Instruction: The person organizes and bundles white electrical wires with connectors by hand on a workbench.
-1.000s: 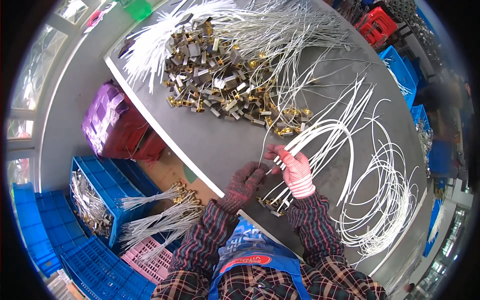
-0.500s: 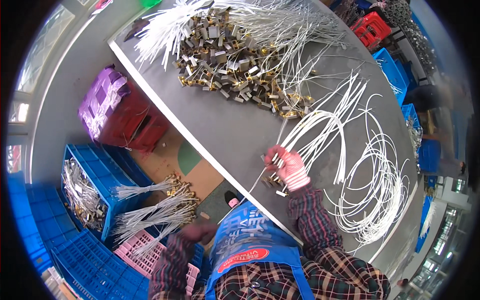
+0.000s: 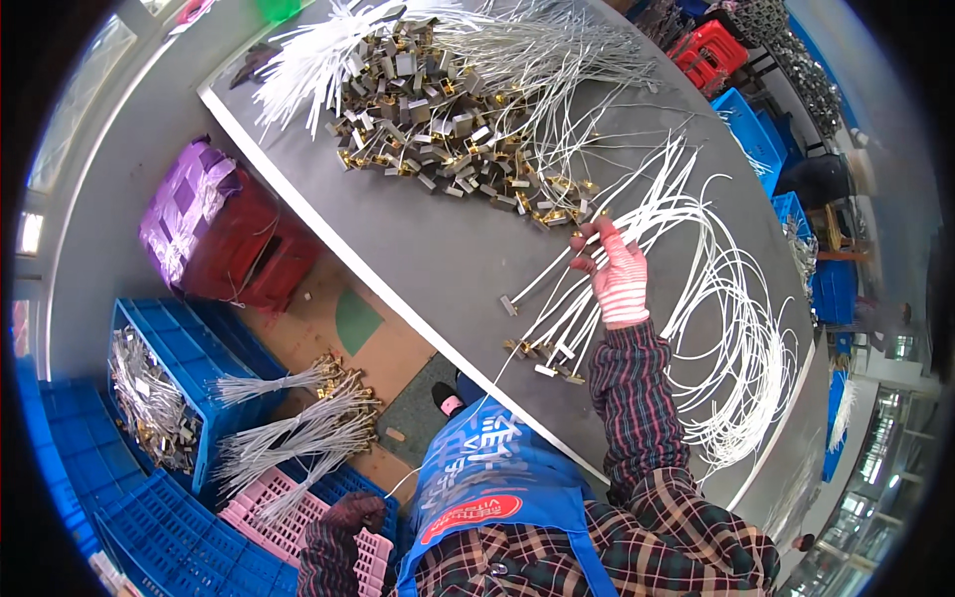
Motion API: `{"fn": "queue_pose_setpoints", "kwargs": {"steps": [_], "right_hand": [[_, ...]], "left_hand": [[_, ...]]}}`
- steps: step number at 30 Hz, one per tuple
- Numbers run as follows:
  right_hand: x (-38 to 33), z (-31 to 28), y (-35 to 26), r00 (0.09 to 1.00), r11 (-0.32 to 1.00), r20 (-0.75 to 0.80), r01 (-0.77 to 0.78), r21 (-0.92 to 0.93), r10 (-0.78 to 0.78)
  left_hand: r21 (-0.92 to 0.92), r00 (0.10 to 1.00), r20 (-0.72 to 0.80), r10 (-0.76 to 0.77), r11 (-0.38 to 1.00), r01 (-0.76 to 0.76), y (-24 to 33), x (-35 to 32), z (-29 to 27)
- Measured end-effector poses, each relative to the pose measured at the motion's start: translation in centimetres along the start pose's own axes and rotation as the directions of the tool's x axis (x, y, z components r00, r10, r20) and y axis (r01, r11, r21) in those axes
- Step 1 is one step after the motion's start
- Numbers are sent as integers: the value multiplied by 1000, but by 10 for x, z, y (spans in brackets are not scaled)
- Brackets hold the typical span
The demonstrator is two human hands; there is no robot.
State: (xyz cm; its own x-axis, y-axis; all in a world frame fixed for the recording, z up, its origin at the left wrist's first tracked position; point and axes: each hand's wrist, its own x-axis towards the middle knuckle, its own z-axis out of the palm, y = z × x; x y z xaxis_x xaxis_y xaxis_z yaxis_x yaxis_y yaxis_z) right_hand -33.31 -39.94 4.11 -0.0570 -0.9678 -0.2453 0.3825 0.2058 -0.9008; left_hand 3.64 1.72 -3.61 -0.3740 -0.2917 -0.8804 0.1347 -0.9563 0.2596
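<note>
My left hand (image 3: 360,512), in a dark glove, is closed low at the left beside my apron. A thin white wire (image 3: 403,481) comes out of it and runs up across the apron toward the table. My right hand (image 3: 619,271), in a red-and-white striped glove, is over the table with thumb and fingers apart. Its fingertips are near the close edge of a heap of small metal blocks with brass-coloured parts (image 3: 458,129) and white wires. Below that hand lies a small group of wired metal blocks (image 3: 545,360); one more block (image 3: 509,304) lies apart from them.
Long white wires (image 3: 736,388) lie looped on the grey table (image 3: 398,234) at the right. On the left are a blue crate (image 3: 204,348) of wired parts, a pink basket (image 3: 261,497) with wire bundles on it, and a red crate (image 3: 249,254) partly wrapped in purple.
My right hand has let go of the wired blocks near the table edge and moved up and right toward the heap. My left hand has moved lower, drawing the wire across the apron.
</note>
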Motion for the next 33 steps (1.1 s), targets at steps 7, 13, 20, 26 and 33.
{"fn": "queue_pose_setpoints", "kwargs": {"steps": [7, 13, 20, 26, 33], "right_hand": [[10, -4, -4, 998, 999, -62, -3, 33, 5], [11, -12, 0, 995, 999, -90, -46, 18, 48], [8, -30, 7, 994, 997, -77, -75, 5, 75], [-17, -64, 24, 940, 940, 20, -342, 10, 341], [-137, -41, 49, 788, 792, 83, -607, -62, 610]], "left_hand": [[-75, 998, -54, -20, 997, 16, -20, -6, -12], [-4, 999, -42, -31, 1000, 31, -20, -10, -15], [-15, 996, -8, -87, 996, 87, -31, -16, -16], [193, 991, 113, 78, 976, -99, -49, -18, 4], [129, 994, 107, -18, 992, 4, -46, -6, 29]]}}
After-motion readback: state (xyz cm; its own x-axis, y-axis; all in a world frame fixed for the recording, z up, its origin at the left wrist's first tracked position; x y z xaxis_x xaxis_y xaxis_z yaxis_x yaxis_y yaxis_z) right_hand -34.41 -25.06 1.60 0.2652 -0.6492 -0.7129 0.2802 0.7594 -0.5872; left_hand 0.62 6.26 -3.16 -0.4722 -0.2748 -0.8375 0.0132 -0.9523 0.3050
